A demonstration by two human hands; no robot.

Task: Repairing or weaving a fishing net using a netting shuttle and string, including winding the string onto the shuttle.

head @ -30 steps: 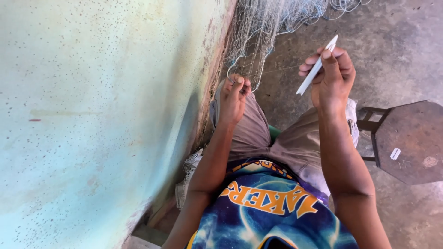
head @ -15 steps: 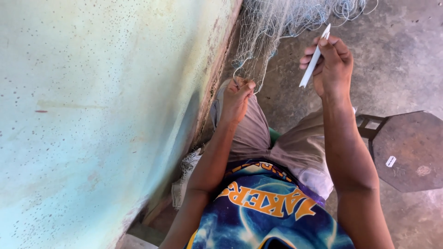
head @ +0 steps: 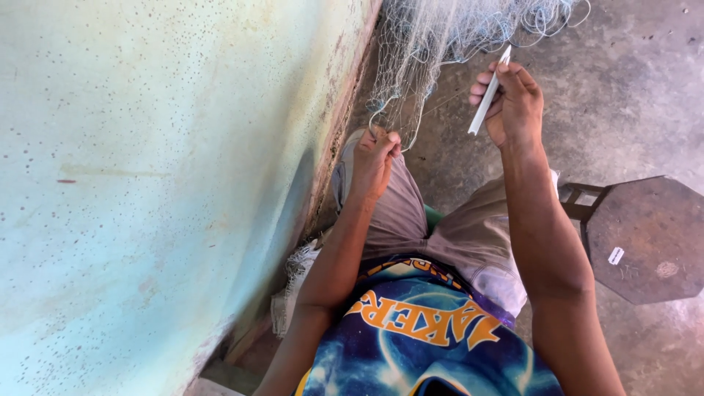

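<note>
A pale fishing net [head: 433,44] hangs from the top of the view down toward my lap. My left hand [head: 374,158] rests on my left knee and pinches the net's lower edge between its closed fingers. My right hand [head: 513,103] is raised in front of the net and grips a thin white netting needle [head: 490,92], which points up and to the right. A fine thread runs from the needle toward the mesh.
A pale green, speckled wall [head: 161,183] fills the left side, close to my left arm. An octagonal dark wooden stool [head: 645,238] stands at my right on the concrete floor [head: 631,95]. A bunch of net lies beside my left hip [head: 293,282].
My right hand with the needle has risen and moved a little toward the net. The left hand has stayed on the knee with the net's edge in it.
</note>
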